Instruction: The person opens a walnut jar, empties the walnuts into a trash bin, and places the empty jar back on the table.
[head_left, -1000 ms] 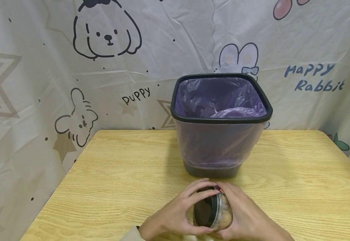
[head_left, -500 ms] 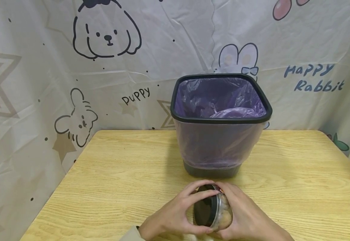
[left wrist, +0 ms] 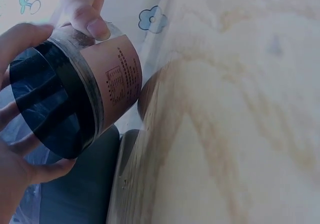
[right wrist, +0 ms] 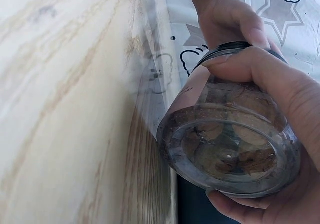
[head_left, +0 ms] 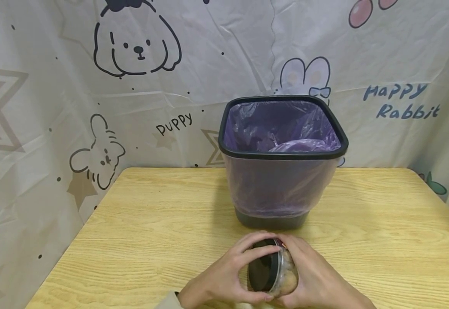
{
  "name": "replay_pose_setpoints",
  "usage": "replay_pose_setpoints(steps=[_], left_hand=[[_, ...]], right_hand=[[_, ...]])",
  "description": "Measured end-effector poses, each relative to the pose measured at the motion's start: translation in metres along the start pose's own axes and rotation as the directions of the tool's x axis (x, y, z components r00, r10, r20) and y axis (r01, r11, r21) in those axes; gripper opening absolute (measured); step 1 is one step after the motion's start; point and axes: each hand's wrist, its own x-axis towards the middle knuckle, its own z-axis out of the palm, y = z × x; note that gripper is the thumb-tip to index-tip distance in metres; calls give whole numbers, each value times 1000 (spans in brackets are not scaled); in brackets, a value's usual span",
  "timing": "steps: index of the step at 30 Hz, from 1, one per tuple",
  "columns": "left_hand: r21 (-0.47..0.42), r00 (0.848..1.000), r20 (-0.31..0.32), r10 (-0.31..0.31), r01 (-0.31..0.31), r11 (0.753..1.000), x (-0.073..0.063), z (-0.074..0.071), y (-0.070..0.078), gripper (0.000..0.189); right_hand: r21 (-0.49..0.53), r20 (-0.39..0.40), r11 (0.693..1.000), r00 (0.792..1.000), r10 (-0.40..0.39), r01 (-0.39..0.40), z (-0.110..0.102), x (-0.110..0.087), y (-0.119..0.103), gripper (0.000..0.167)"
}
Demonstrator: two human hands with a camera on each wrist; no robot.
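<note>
Head view: clear jar (head_left: 287,274) at lower center, tipped sideways, black lid (head_left: 262,272) on and facing left. Brownish lumps (right wrist: 250,131) inside; pinkish printed label (left wrist: 112,74) in left wrist view. Left hand (head_left: 226,272): fingers spread apart, clamped round the lid's edge, thumb on the near side. Right hand (head_left: 318,272): fingers and thumb clamped round the jar body; right wrist view shows the jar's base (right wrist: 230,184). Can't tell if jar touches the wooden table (head_left: 151,231). Just beyond the hands, dark bin (head_left: 284,155) upright on the table, purple liner (head_left: 278,189) inside and folded down outside. Light sleeve (head_left: 169,301) at left wrist. Behind, pale backdrop (head_left: 151,94) with cartoon animals, stars, lettering (head_left: 405,101).
</note>
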Motion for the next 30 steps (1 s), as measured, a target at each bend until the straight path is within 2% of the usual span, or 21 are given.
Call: replay_pose_setpoints(steps=[5, 9, 12, 14, 21, 30], left_hand=[[-19, 999, 43, -10, 11, 1000, 0, -1, 0, 82], [-6, 1000, 27, -12, 12, 1000, 1, -2, 0, 84], [-16, 999, 20, -35, 35, 999, 1, -1, 1, 86], [-26, 999, 18, -43, 43, 999, 1, -1, 1, 87], [-33, 1000, 18, -12, 12, 999, 0, -2, -1, 90], [7, 999, -1, -38, 38, 999, -2, -1, 1, 90]], right_hand=[[-1, -1, 1000, 1000, 3, -3, 0, 0, 0, 99], [27, 9, 1000, 1000, 5, -5, 0, 2, 0, 97], [32, 12, 999, 1000, 3, -4, 0, 2, 0, 99], [20, 9, 1000, 1000, -2, 2, 0, 1, 0, 101], [-21, 8, 1000, 1000, 18, -18, 0, -2, 0, 104], [-73, 8, 997, 1000, 27, -27, 0, -3, 0, 103]])
